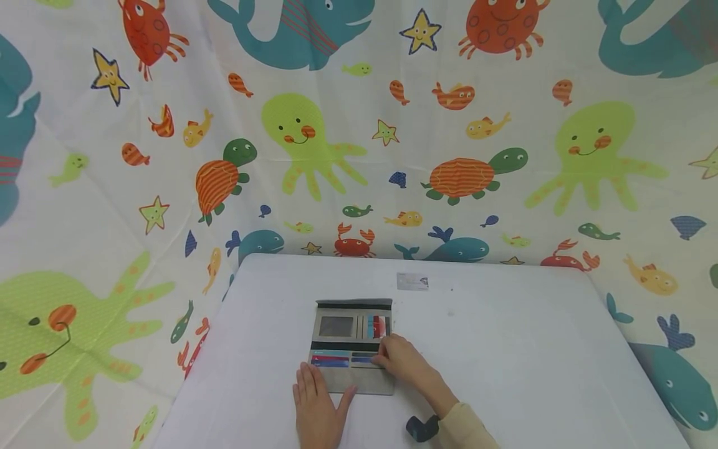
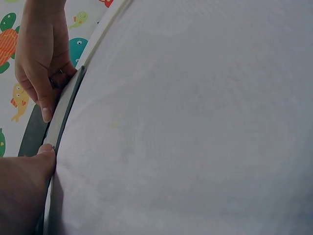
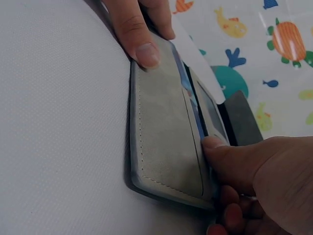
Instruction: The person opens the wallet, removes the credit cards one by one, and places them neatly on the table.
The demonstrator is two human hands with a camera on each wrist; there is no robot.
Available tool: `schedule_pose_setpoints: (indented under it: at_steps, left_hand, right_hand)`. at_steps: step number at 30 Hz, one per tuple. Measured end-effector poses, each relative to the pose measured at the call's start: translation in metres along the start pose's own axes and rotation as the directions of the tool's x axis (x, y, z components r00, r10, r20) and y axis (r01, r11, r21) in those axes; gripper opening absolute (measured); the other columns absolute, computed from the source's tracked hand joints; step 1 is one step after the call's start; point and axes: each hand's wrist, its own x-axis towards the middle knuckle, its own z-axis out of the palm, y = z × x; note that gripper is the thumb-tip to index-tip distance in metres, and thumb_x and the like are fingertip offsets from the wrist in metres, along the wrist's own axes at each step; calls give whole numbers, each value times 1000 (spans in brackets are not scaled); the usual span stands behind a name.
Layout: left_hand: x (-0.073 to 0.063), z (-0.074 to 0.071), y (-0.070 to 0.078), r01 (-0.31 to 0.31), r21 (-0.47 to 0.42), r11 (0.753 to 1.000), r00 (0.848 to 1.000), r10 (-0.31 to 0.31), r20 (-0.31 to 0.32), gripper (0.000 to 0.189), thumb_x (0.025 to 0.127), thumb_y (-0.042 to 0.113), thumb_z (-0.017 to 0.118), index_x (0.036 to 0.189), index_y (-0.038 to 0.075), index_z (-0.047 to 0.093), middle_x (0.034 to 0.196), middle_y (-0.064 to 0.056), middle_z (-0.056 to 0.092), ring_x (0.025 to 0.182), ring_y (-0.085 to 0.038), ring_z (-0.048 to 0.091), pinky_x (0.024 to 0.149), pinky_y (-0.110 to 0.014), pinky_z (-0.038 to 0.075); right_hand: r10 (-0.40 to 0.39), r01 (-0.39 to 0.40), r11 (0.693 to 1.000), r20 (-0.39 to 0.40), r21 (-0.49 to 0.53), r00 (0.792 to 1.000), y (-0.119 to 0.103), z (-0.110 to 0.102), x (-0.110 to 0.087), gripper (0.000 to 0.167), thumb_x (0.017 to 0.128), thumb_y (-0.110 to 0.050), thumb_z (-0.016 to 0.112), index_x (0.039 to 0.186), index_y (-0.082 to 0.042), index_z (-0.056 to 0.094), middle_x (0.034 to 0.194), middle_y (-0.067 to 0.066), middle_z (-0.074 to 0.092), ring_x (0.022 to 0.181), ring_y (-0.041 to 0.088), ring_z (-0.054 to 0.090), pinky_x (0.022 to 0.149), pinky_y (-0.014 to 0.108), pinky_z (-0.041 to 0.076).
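Observation:
A grey wallet (image 1: 373, 381) lies unfolded on the white table, with a dark band across its fold. My left hand (image 1: 318, 405) rests with straight fingers on its lower left edge, the thumb (image 2: 47, 149) along the near edge. At the lower right slots, my right hand (image 1: 405, 362) pinches a blue card (image 1: 363, 360) with its thumb at the slot's edge and its other fingers curled. Several cards (image 1: 330, 360) fill the lower left slots. The upper half has a clear window (image 1: 336, 327) and a red and white card (image 1: 380, 327).
A grey card (image 1: 412, 282) lies flat near the table's (image 1: 505, 349) far edge. Beside my right wrist is a small dark object (image 1: 422, 429). A curtain (image 1: 348, 168) printed with sea animals hangs behind and to the sides.

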Motion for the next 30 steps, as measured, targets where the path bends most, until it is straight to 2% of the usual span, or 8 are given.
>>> schedule_pose_setpoints:
  at_steps: [6, 13, 22, 30]
  left_hand:
    - [0, -1, 1, 2, 6, 1000, 1000, -2, -5, 107, 82, 63, 69, 152, -9, 31, 163, -27, 24, 151, -45, 25, 123, -59, 24]
    - [-1, -1, 2, 4, 14, 1000, 1000, -4, -2, 110, 82, 67, 67, 153, -8, 30, 164, -26, 22, 152, -44, 23, 123, -59, 23]
    - [0, 1, 2, -4, 20, 1000, 1000, 4, -14, 111, 81, 67, 68, 152, -9, 30, 163, -28, 23, 151, -45, 24, 122, -60, 24]
    - [0, -1, 4, 13, 13, 1000, 1000, -13, 11, 112, 81, 67, 68, 153, -9, 28, 164, -27, 21, 152, -45, 22, 123, -59, 22]
  right_hand:
    - [-1, 1, 1000, 11, -5, 1000, 0, 0, 2, 22, 88, -30, 77, 81, -13, 63, 71, -5, 52, 63, 6, 46, 56, 18, 43]
    - [-20, 19, 998, -22, -56, 1000, 1, 3, 1, 21, 89, -28, 75, 80, -14, 62, 75, -6, 51, 64, 5, 46, 59, 18, 44]
    - [-21, 20, 999, -44, -41, 999, 3, 7, 2, 18, 92, -25, 72, 82, -12, 62, 79, -4, 53, 66, 5, 47, 59, 20, 45]
    - [1, -3, 1000, -72, -29, 997, 5, 8, 5, 17, 93, -24, 71, 90, -10, 62, 84, -2, 54, 70, 6, 51, 64, 21, 52]
